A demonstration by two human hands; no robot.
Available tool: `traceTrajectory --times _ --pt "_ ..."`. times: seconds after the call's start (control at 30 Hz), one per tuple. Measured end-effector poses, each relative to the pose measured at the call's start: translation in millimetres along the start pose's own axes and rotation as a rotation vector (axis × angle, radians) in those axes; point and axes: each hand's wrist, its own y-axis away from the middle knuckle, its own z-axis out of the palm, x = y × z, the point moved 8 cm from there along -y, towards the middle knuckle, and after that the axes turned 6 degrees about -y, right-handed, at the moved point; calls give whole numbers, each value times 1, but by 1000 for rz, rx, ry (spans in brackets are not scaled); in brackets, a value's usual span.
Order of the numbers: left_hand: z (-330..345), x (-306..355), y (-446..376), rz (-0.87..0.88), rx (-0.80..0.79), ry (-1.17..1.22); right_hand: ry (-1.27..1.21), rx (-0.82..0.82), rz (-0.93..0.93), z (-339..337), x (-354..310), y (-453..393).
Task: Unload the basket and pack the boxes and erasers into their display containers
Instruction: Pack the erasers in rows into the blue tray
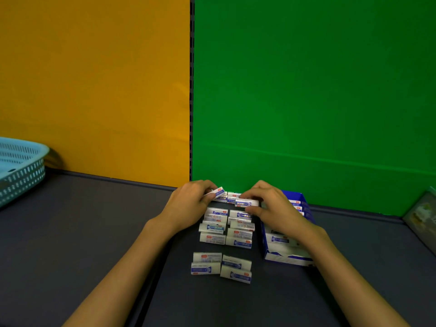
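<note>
Head view: near the person, four erasers (220, 267) lie on the dark table (94, 232). Farther, more erasers sit in rows beside the blue display box (286, 256). The left hand (188, 204) pinches one eraser (218, 192); the right hand (271, 206) holds another eraser (246, 203). The basket (21, 166) sits far left.

No legible text on the eraser wrappers (225, 234) (blue and red print, too blurred).
</note>
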Motion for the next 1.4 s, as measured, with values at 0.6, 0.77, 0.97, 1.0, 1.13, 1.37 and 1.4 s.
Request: traceTrajectory --times 0.6,0.77,0.97,1.0,1.13,1.37,1.4 --pt "0 46 -4 93 -39 52 -442 120 79 -46 5 25" --pt "0 62 -1 121 -71 50 -437 97 124 -51 15 34" --pt "7 93 2 193 -138 54 -299 48 116 -58 35 53" --pt "8 100 3 201 -146 58 -274 51 111 -60 37 57" --pt "15 124 5 244 -172 61 -197 42 97 -72 41 72" --pt "24 152 7 300 -162 -15 -135 -27 114 -71 42 97" --pt "26 154 7 302 -163 -32 -118 -45 112 -68 43 99"
